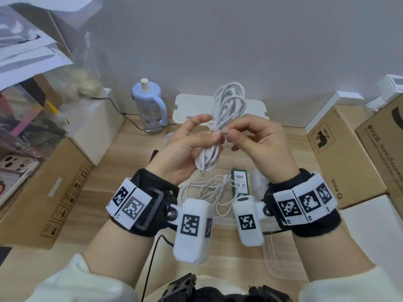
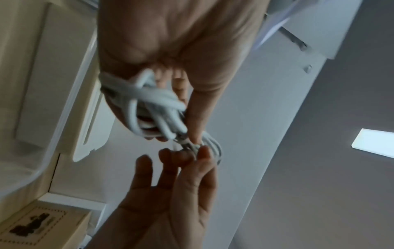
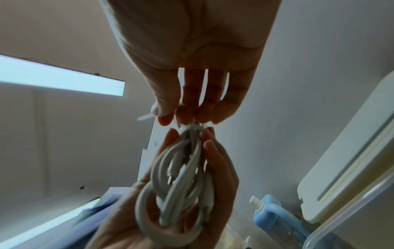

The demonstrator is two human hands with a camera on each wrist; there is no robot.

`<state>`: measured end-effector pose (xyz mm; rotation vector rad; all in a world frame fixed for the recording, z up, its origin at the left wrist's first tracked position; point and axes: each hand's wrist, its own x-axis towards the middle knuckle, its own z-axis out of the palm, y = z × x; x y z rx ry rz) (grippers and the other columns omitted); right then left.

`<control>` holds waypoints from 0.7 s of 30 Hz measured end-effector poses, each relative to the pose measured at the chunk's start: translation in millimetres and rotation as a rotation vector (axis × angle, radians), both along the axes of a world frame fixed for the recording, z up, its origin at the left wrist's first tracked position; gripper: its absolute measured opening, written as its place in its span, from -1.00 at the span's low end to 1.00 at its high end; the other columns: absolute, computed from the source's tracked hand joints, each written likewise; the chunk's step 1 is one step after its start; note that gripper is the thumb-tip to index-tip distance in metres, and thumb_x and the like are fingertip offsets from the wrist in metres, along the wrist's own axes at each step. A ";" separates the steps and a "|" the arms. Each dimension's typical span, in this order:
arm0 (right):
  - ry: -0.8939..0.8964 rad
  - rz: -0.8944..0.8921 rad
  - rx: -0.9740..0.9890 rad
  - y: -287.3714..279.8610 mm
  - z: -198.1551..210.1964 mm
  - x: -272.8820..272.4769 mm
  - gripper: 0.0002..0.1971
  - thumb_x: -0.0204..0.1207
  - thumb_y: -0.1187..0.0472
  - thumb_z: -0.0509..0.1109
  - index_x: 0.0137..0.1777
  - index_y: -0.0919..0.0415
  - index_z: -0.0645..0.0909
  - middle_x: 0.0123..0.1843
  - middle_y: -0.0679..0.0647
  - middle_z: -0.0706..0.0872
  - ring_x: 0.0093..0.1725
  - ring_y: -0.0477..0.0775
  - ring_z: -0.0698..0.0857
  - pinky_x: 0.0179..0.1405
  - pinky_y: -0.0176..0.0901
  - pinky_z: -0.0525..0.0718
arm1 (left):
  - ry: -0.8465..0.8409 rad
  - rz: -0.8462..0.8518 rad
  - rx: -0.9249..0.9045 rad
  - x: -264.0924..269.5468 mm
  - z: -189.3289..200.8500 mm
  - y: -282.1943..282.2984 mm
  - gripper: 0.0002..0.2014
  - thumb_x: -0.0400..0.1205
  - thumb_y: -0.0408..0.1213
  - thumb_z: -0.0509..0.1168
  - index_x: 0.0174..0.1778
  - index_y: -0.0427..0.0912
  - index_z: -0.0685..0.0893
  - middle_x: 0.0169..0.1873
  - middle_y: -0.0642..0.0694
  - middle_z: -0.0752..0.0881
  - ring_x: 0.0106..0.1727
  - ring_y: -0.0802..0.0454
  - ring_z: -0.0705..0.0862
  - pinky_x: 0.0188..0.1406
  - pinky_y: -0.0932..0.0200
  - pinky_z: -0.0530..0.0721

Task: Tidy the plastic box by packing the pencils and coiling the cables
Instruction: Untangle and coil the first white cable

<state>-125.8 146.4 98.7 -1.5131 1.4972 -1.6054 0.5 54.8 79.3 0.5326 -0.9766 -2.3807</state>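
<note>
Your left hand [image 1: 185, 149] grips the coiled white cable bundle [image 1: 220, 125]; your right hand [image 1: 259, 142] pinches its middle. Brown cardboard boxes [image 1: 346, 153] flank the wooden desk [image 1: 122, 162], with a pale blue bottle [image 1: 150, 105] behind.

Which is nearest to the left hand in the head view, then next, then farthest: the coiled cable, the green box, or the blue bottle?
1. Coiled cable: gripped in the left hand.
2. Green box: lower right.
3. Blue bottle: behind, by the wall.
</note>
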 end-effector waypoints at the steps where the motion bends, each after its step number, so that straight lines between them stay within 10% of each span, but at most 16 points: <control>1: 0.020 -0.023 0.002 0.1 1.2 2.0 -0.83 0.37 0.28 0.44 -0.23 -0.07 0.67 -0.29 -0.21 0.74 -0.24 -0.14 0.67 -0.27 -0.09 0.72 | -0.015 0.033 -0.017 -0.8 0.2 0.7 -0.55 0.29 -0.62 0.39 0.05 -0.18 0.57 -0.31 -0.16 0.77 -0.33 0.03 0.77 -0.22 0.17 0.74; 8: 0.037 -0.126 0.037 1.9 7.8 4.8 -0.81 0.32 0.31 0.44 -0.29 0.02 0.52 -0.33 -0.11 0.66 -0.30 -0.05 0.66 -0.22 0.14 0.69 | -0.097 0.083 -0.080 -0.4 2.7 3.8 -0.44 0.24 -0.52 0.39 0.21 -0.47 0.58 -0.18 -0.21 0.73 -0.31 0.06 0.75 -0.24 0.26 0.74; 13: 0.135 -0.171 0.036 0.9 8.8 3.1 -0.77 0.30 0.31 0.46 -0.35 -0.05 0.54 -0.37 -0.14 0.66 -0.30 -0.11 0.67 -0.28 -0.25 0.65 | -0.120 0.092 -0.121 2.3 5.3 5.3 -0.60 0.22 -0.50 0.41 0.01 -0.42 0.68 -0.26 -0.15 0.78 -0.31 0.06 0.74 -0.21 0.26 0.75; 21: 0.102 -0.147 -0.062 3.7 8.9 6.3 -0.81 0.28 0.28 0.46 -0.35 -0.01 0.53 -0.37 -0.16 0.66 -0.29 -0.09 0.66 -0.30 -0.29 0.63 | -0.097 0.195 -0.204 1.5 8.2 10.9 -0.64 0.14 -0.52 0.45 -0.14 -0.28 0.69 -0.33 -0.08 0.79 -0.26 0.07 0.75 -0.15 0.25 0.75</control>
